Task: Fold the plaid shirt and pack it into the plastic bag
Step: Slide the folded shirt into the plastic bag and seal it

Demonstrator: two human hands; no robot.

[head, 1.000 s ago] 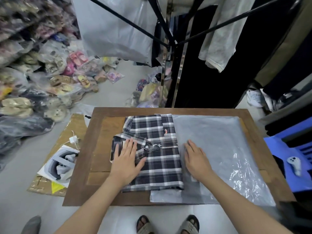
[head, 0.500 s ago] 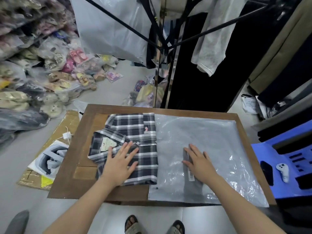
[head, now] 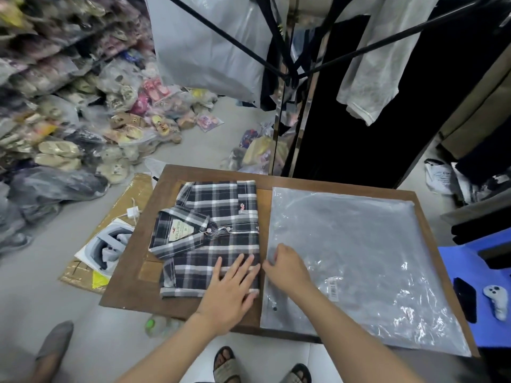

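The folded black-and-white plaid shirt [head: 210,233] lies collar-up on the left half of the wooden table [head: 132,280], its neck label showing. A clear plastic bag [head: 356,255] lies flat on the right half, beside the shirt. My left hand [head: 232,286] rests flat, fingers spread, on the shirt's near right corner. My right hand [head: 287,266] sits at the bag's left edge, fingers curled at the plastic right next to the shirt; whether it pinches the edge is unclear.
Bagged sandals [head: 69,128] are heaped on the floor at left. A white headset [head: 110,244] lies on cardboard by the table. Hanging clothes [head: 367,64] and a rack [head: 287,64] stand behind. A blue stool [head: 470,272] with a controller [head: 495,299] and phone is at right.
My right hand slid left across the bag to its left edge. My left hand moved to the shirt's near right corner, and the shirt now lies clear of the bag.
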